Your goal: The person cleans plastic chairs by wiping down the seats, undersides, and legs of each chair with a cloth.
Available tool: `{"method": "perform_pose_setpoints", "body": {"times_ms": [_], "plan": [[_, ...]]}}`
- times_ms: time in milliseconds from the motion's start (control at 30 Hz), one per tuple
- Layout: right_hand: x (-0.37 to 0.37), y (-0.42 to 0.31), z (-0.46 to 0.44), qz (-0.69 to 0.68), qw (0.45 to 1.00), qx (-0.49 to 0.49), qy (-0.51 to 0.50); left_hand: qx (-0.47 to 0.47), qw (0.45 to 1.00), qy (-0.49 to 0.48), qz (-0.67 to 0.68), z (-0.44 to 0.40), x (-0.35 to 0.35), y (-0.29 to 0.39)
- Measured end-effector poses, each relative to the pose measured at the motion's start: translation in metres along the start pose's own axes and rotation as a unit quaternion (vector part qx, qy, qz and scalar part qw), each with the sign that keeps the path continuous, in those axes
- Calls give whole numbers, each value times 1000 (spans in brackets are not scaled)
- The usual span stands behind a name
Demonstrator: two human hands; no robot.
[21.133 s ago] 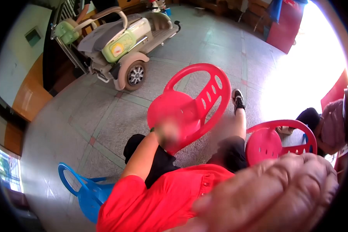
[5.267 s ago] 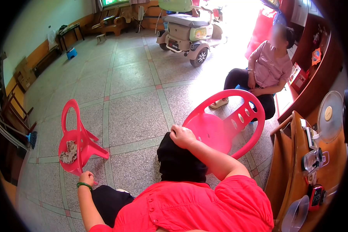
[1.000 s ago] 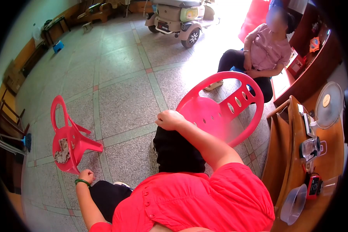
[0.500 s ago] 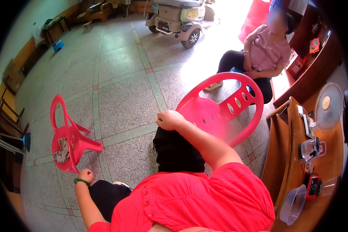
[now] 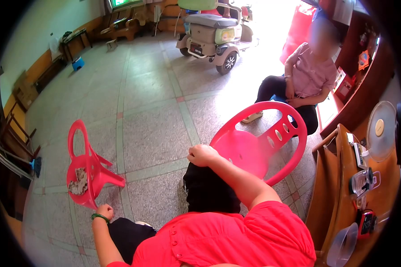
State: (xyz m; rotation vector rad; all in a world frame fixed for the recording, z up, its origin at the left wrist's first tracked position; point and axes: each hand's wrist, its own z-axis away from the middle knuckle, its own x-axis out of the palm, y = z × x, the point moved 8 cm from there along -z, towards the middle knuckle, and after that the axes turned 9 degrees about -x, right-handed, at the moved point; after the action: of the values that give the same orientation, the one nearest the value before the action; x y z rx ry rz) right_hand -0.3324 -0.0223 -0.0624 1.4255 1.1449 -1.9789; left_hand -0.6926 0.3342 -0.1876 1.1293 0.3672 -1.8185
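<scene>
My left hand [image 5: 104, 212], with a green bangle at its wrist, rests curled by my left knee. Just beyond it stands a small red plastic chair [image 5: 90, 171] with a crumpled patterned cloth [image 5: 79, 182] on its seat. On my right knee lies my right hand [image 5: 202, 155], its fingers folded into a loose fist. I see nothing held in either hand. Beside my right forearm is a larger red plastic chair [image 5: 243, 149] with oval slots in its back; my arm covers part of it.
A seated person [image 5: 314, 73] is beyond the larger chair. At right, a wooden cabinet [image 5: 325, 178] bears a fan [image 5: 381, 131], a glass jug [image 5: 362, 182] and a plastic tub [image 5: 342, 245]. A three-wheeled scooter [image 5: 214, 40] stands at the back, a blue stool [image 5: 78, 64] far left.
The whole view has shifted, with the room now lower and slightly further right in the picture. Both hands stay at my knees, and the chairs keep their places.
</scene>
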Motion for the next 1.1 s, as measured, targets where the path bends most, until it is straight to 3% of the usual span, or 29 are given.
{"method": "perform_pose_setpoints", "body": {"times_ms": [100,167,700,767,1100], "plan": [[-2,0,1,-10,1000,5,5,-76,996,-9,53,8,-1,-11],[-4,-2,2,-8,1000,3,5,-32,999,18,27,1,0,-13],[-3,-1,3,-12,1000,14,6,-73,996,-1,53,12,-3,-12],[-3,0,3,-13,1000,11,8,2,999,40,-2,6,-6,-5],[-8,-7,7,-22,999,17,-16,-16,999,29,41,0,2,-17]]}}
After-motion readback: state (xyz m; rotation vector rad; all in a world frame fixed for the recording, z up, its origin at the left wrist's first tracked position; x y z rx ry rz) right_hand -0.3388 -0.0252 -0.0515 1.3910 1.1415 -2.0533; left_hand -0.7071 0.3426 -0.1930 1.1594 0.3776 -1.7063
